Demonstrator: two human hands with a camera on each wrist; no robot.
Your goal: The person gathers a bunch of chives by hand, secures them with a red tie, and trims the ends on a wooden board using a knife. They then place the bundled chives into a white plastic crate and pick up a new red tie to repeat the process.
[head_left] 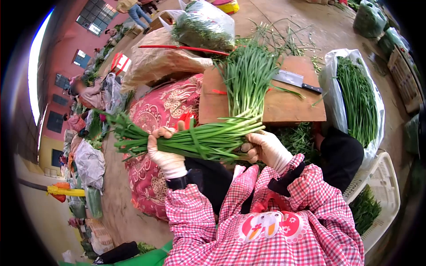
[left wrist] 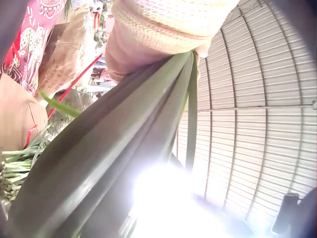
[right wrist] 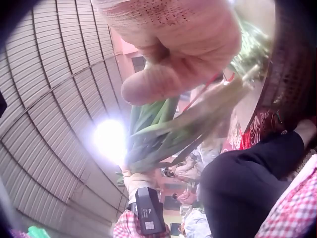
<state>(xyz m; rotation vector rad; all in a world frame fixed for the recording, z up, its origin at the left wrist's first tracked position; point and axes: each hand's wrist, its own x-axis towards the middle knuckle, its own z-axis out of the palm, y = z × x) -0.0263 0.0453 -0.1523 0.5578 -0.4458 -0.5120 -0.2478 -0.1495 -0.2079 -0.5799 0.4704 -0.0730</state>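
A bunch of long green leafy stalks (head_left: 195, 139) lies sideways above the person's lap, pale ends to the right. The gloved left hand (head_left: 166, 150) grips it near the leafy end; in the left wrist view the left hand (left wrist: 158, 34) is above the leaves (left wrist: 114, 129). At the pale end the gloved right hand (head_left: 266, 148) has its fingers curled against the stalks. The right wrist view shows the right hand (right wrist: 173, 54) over the stalks (right wrist: 163, 129). Another bunch (head_left: 248, 75) rests on a wooden board (head_left: 293, 106) beside a knife (head_left: 290, 78).
A plastic bag of greens (head_left: 357, 97) stands right of the board, with a white crate (head_left: 386, 190) nearer the person. A red patterned sack (head_left: 146, 177) lies left. Behind are a brown sack (head_left: 155, 62) and a filled clear bag (head_left: 204, 26). Other people sit far left.
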